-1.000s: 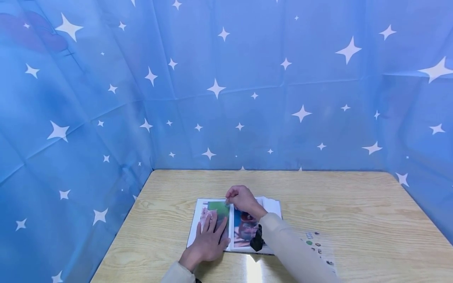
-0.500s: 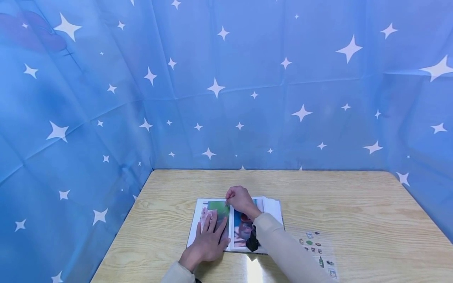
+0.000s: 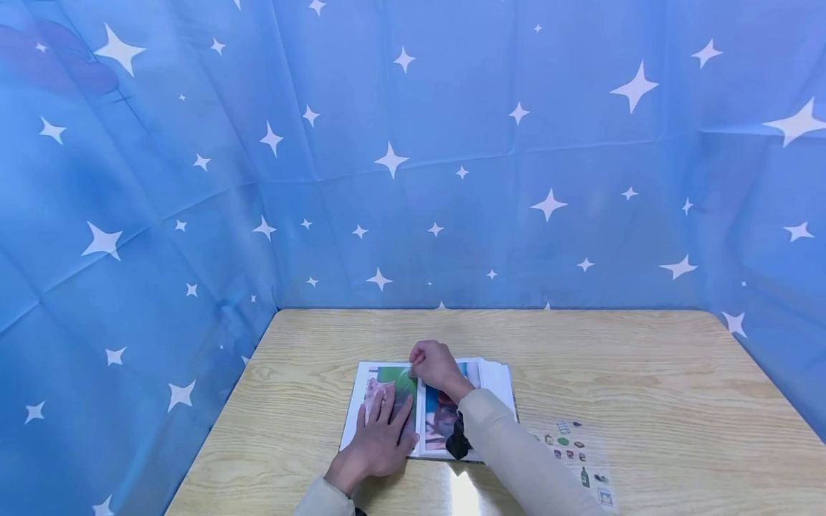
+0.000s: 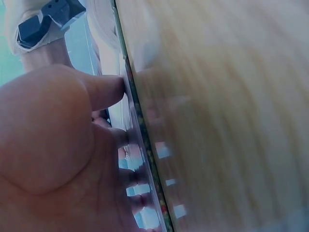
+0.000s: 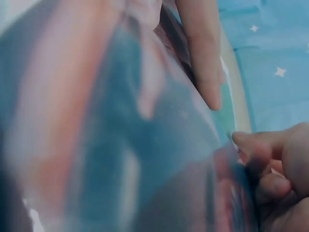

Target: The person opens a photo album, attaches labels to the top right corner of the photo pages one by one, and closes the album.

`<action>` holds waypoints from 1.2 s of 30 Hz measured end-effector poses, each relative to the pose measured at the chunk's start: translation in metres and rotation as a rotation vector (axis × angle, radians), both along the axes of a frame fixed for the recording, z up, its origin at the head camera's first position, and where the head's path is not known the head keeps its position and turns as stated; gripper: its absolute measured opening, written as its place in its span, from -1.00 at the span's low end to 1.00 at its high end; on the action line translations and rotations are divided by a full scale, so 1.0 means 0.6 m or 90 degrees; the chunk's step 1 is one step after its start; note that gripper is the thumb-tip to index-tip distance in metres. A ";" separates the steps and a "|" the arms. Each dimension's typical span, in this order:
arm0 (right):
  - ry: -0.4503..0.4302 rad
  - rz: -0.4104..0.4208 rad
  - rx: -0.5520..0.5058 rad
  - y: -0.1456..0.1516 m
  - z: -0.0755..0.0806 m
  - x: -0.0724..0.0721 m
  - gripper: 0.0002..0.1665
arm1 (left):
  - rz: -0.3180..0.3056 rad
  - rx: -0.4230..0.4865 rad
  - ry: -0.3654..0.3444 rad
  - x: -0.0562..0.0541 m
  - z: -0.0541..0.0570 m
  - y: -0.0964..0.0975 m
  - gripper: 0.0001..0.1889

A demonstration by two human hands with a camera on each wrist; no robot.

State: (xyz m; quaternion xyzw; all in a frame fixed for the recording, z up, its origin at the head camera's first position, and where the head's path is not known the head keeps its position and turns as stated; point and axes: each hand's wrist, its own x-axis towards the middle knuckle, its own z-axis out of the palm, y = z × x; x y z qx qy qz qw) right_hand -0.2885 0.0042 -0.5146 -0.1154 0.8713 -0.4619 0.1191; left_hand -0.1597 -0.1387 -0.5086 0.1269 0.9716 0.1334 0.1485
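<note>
An open photo album (image 3: 350, 424) lies on the table. Its left page has a picture of green and pink (image 3: 405, 383); the right page shows a glossy blue and pinkish picture (image 3: 436, 423). My left hand (image 3: 379, 443) rests on the left page, fingers spread and straight. Over the top of that page, near the spine, my right hand (image 3: 437, 364) pinches a small clear sticker (image 3: 411, 373) between thumb and fingertips; the fingers mostly hide it. In the right wrist view, the right fingers (image 5: 277, 145) are close to the page surface.
A clear sheet of small stickers (image 3: 596, 459) lies to the right of the album, partly behind the right sleeve (image 3: 516, 448). The wooden table (image 3: 310, 344) meets a blue starry curtain (image 3: 413, 215) at its back and sides.
My right forearm has shifted slightly left, uncovering more of the sticker sheet. The right fingertips stay near the top of the left page. My left hand holds its place.
</note>
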 end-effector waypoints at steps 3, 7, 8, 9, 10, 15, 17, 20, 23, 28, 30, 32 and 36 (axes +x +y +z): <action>-0.020 -0.002 -0.019 0.000 0.003 0.003 -0.83 | -0.002 0.000 -0.002 0.000 0.001 0.001 -0.32; -0.028 -0.014 -0.026 -0.001 0.005 0.006 -0.81 | -0.003 0.002 0.001 0.000 0.002 0.001 -0.32; -0.026 -0.016 -0.030 -0.001 0.005 0.006 -0.80 | -0.004 0.003 0.003 0.001 0.003 0.002 -0.32; -0.027 -0.019 -0.033 -0.002 0.006 0.007 -0.80 | -0.004 0.003 0.003 0.002 0.004 0.002 -0.32; -0.027 -0.023 -0.037 -0.003 0.005 0.008 -0.79 | -0.003 0.003 0.004 0.002 0.004 0.002 -0.32; -0.028 -0.037 -0.041 -0.005 0.003 0.009 -0.70 | -0.002 0.003 0.003 0.003 0.006 0.002 -0.31; -0.022 -0.040 -0.032 -0.006 0.003 0.009 -0.67 | -0.003 0.002 0.004 0.003 0.005 0.003 -0.31; -0.013 -0.043 -0.022 -0.008 0.004 0.010 -0.64 | -0.005 0.003 0.009 0.003 0.004 0.002 -0.32; -0.002 -0.040 -0.017 -0.010 0.007 0.012 -0.63 | -0.005 0.010 0.013 0.003 0.003 0.001 -0.33; -0.002 -0.038 -0.012 -0.011 0.008 0.015 -0.58 | -0.004 0.032 0.018 0.003 0.001 -0.001 -0.33; -0.006 -0.040 -0.010 -0.011 0.009 0.015 -0.56 | -0.003 0.034 0.021 0.004 -0.002 -0.001 -0.33; -0.008 -0.041 -0.011 -0.011 0.009 0.016 -0.55 | -0.004 0.033 0.021 0.004 -0.003 -0.001 -0.33; -0.012 -0.043 -0.017 -0.010 0.008 0.017 -0.54 | -0.003 0.022 0.015 0.004 -0.002 0.000 -0.33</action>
